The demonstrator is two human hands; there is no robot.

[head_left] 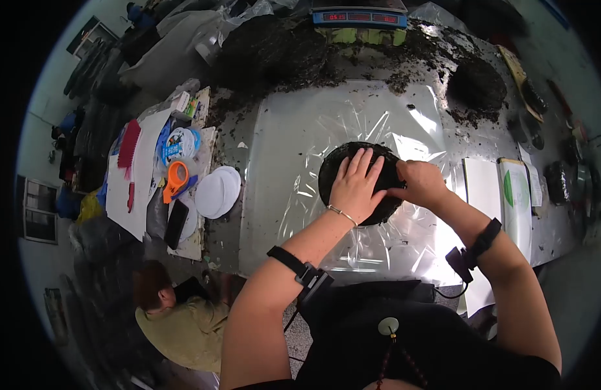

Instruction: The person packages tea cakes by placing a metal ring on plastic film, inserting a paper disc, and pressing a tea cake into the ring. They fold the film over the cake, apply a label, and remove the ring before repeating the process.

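A dark, round, flat cake (332,170) of what looks like pressed leaf lies on a sheet of clear plastic film (294,221) on the table. My left hand (356,188) rests flat on top of the cake, fingers stretched out and slightly spread. At the cake's right edge, my right hand (419,183) is closed, its fingers curled at the rim and its thumb pointing toward the left hand. What lies under the right fingers is partly hidden.
A digital scale (359,18) stands at the back. Dark loose leaf heaps (274,52) lie at the back left, with another pile (477,88) at right. White paper discs (217,192), an orange tape dispenser (177,174) and a phone (176,224) lie left. A person (183,325) sits lower left.
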